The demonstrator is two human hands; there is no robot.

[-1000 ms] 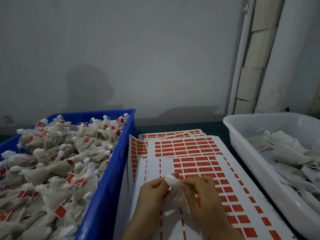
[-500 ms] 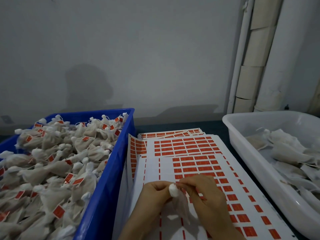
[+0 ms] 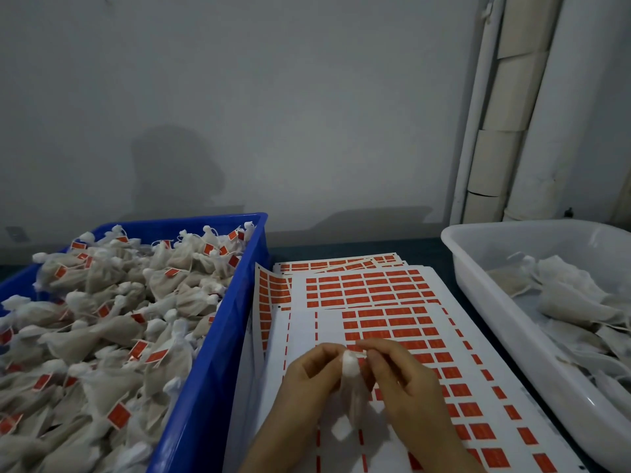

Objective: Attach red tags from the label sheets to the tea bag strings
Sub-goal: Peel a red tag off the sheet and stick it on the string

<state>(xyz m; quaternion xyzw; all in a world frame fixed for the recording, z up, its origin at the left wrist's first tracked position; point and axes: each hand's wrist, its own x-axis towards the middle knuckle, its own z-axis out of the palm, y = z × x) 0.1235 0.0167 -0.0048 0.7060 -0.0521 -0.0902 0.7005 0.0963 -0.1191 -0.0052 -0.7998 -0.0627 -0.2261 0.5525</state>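
Holds one tea bag [image 3: 351, 399] upright between both hands, just above the nearest label sheet [image 3: 300, 336]. Pinches its white knotted top from the left with the left hand [image 3: 307, 377], fingers curled round the neck. Meets the knot from the other side with the right hand [image 3: 399, 380], thumb and forefinger nipped together against it. Too small and blurred to tell whether string or tag also sits in that pinch. Lets the gauzy body of the bag hang down between the palms, one pale corner low near the wrists.

Spreads several label sheets [image 3: 375, 295] in a fan on the dark table [image 3: 341, 249], with rows of red tags [image 3: 399, 322] across them. Leaves only narrow red dashes on the nearest sheet's left part. Sets a blue crate [image 3: 205, 353] against the sheets' left edge, heaped with tagged bags [image 3: 102, 336]. Keeps a white tub [image 3: 512, 336] to the right, near the sheets, with plain bags [image 3: 573, 295] lying low inside. Faces a grey wall [image 3: 273, 97], with pale pipes [image 3: 505, 114] upright in the right corner.
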